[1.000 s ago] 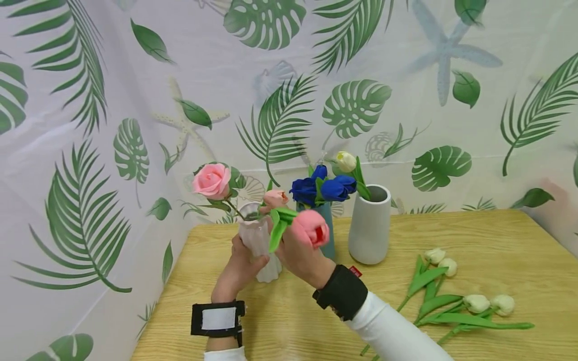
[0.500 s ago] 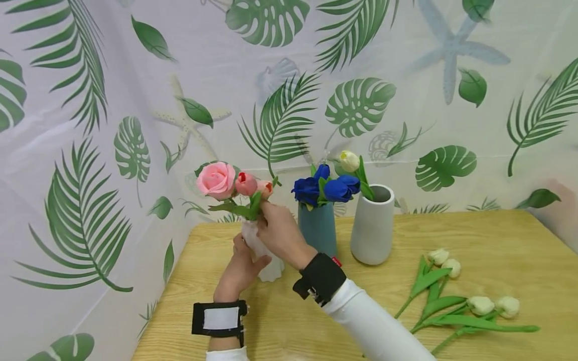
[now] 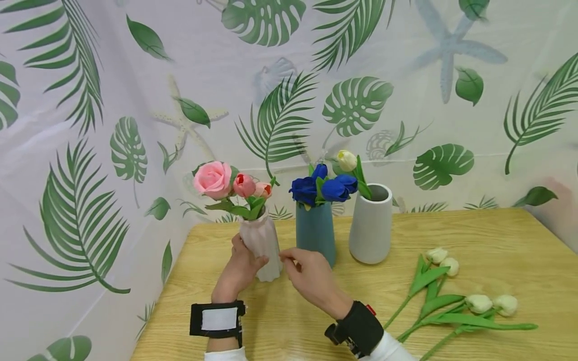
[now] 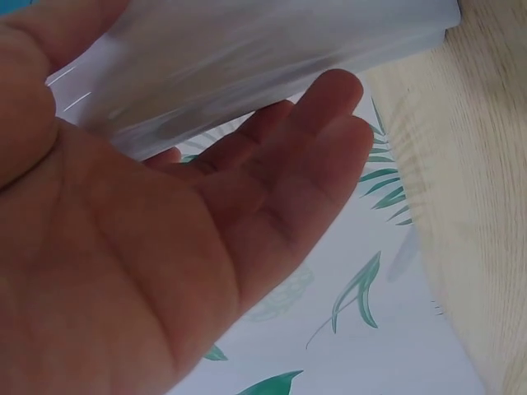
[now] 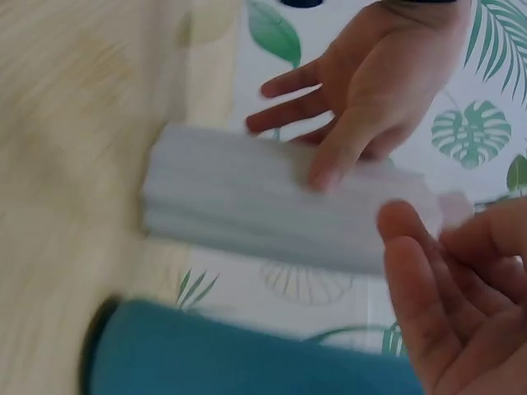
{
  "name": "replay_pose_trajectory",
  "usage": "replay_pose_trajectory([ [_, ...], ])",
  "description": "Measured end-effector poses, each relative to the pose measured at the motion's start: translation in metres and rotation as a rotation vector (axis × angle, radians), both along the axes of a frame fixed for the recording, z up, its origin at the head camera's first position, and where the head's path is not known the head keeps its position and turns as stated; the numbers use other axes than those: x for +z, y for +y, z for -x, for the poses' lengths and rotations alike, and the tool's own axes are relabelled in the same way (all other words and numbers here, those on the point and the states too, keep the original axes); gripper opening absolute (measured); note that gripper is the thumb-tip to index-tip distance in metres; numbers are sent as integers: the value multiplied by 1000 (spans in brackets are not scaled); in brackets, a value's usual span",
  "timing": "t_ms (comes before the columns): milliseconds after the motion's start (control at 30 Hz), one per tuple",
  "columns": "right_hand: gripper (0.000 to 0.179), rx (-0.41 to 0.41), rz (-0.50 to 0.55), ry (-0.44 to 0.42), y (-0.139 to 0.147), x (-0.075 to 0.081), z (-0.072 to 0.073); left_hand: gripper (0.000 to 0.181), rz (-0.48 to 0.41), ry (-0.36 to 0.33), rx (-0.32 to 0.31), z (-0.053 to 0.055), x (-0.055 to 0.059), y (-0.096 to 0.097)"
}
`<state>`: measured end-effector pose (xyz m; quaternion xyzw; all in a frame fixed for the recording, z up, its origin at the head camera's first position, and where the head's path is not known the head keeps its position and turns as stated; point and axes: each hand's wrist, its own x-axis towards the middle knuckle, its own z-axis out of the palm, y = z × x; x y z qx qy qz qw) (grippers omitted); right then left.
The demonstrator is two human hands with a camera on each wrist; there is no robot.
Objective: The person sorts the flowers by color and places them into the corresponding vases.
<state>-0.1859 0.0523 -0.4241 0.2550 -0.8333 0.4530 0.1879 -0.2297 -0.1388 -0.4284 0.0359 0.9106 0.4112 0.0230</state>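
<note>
My left hand (image 3: 237, 268) holds the ribbed white vase (image 3: 261, 245) at its side, thumb in front and fingers behind. The vase stands upright at the table's left, with a pink rose (image 3: 213, 179), a pink tulip (image 3: 244, 185) and a paler pink tulip (image 3: 263, 190) in its mouth. In the left wrist view, the fingers (image 4: 305, 181) curve loosely beside the vase wall. My right hand (image 3: 313, 278) is just right of the vase, fingers loosely bent and holding nothing. The right wrist view shows its fingertips (image 5: 399, 222) close over the vase's upper part.
Behind my right hand stands a teal vase (image 3: 314, 230) with blue flowers (image 3: 336, 188). A smooth white vase (image 3: 370, 230) beside it holds one white tulip (image 3: 347, 160). Several white tulips (image 3: 478, 304) lie on the wooden table (image 3: 496, 240) at right. A leaf-print cloth (image 3: 289, 125) hangs behind.
My right hand brought a pink tulip from the vase's right side into its mouth, let go, and drew back down to the right. My left hand stayed on the vase.
</note>
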Motion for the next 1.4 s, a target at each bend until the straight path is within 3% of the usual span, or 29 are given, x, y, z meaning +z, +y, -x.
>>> replay_pose_trajectory([
  [67, 16, 6, -60, -17, 13, -4, -1, 84, -13, -5, 7, 1, 1, -1],
  [133, 15, 29, -130, -88, 30, -4, -5, 85, -27, -17, 13, 2, 2, -1],
  [300, 19, 148, -472, -409, 84, -10, -12, 87, -36, -63, 38, 3, 4, 0],
  [400, 24, 226, -614, -607, 122, -36, -8, 89, -34, -62, 35, 1, 4, 0],
  [500, 28, 188, -674, -769, 156, -61, -6, 89, -21, -46, 17, -1, 5, 2],
  [600, 30, 146, -689, -816, 175, -69, -9, 87, 4, -29, 13, -2, 5, 2],
  [867, 24, 186, -600, -630, 179, -51, -28, 83, 114, -39, 4, -9, 8, 0],
  [1033, 19, 235, -605, -530, 176, -50, -31, 81, 179, -47, -8, -14, 11, -2],
  [1167, 11, 240, -500, -476, 173, -49, -29, 80, 225, -83, -6, -16, 14, -3],
  [1267, 3, 269, -336, -508, 171, -44, -28, 79, 254, -98, -7, -17, 15, -3],
  [1400, 23, 260, -96, -701, 169, -36, -31, 76, 287, -107, -9, -18, 16, -4],
])
